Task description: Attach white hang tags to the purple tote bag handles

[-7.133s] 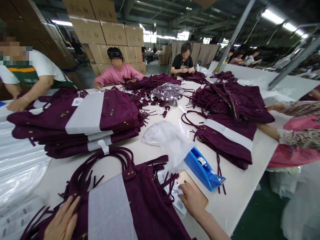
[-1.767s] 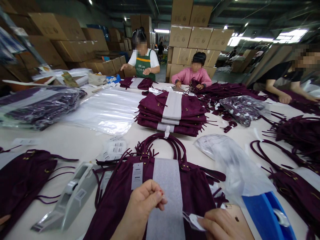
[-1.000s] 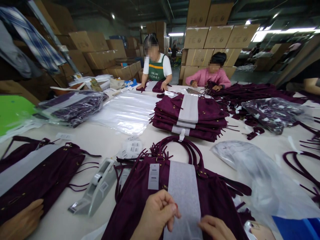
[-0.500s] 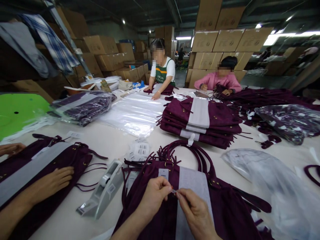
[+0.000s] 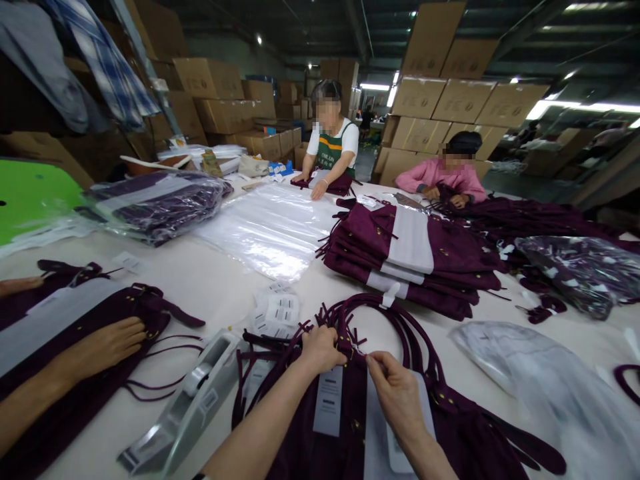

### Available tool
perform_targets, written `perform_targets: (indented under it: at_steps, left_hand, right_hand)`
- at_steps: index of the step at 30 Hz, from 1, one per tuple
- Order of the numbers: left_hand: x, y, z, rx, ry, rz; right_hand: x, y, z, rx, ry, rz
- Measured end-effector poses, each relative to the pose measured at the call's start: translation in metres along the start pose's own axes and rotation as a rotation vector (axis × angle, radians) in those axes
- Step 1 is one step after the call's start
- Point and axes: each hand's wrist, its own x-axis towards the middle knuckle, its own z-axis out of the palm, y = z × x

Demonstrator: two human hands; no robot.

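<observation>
A maroon bag (image 5: 300, 437) with looped handles and fringe lies in front of me, a pale band across its middle. My left hand (image 5: 320, 348) is closed at the base of the handle, near the metal rings; what its fingertips pinch is hidden. Just to the right, my right hand (image 5: 393, 383) pinches the end of a thin white string (image 5: 357, 349) by the handle base. A grey printed tag (image 5: 329, 400) hangs below my left hand. Under my right wrist lies a whitish rounded card (image 5: 400, 440).
A tape dispenser (image 5: 193, 393) stands left, beside another person's hand (image 5: 107, 343) on a second bag. Stacked maroon bags (image 5: 350, 237), clear plastic sheets (image 5: 270, 230) and a plastic bag (image 5: 545, 380) lie around. Two people work across the table.
Both hands have moved from the bag's middle up to the handle base and are farther apart. The grey tag shows at greater length, and the whitish card is now visible.
</observation>
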Motion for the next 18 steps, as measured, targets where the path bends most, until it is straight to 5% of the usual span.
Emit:
perform_targets:
  at_steps: [9, 18]
  left_hand:
    - [-0.003, -0.007, -0.007, -0.151, -0.072, 0.013]
    - [-0.002, -0.014, -0.001, -0.443, -0.063, 0.125]
  right_hand:
    - [0.002, 0.007, 0.024, -0.237, -0.074, -0.053]
    - [0.001, 0.003, 0.024, -0.535, 0.022, -0.184]
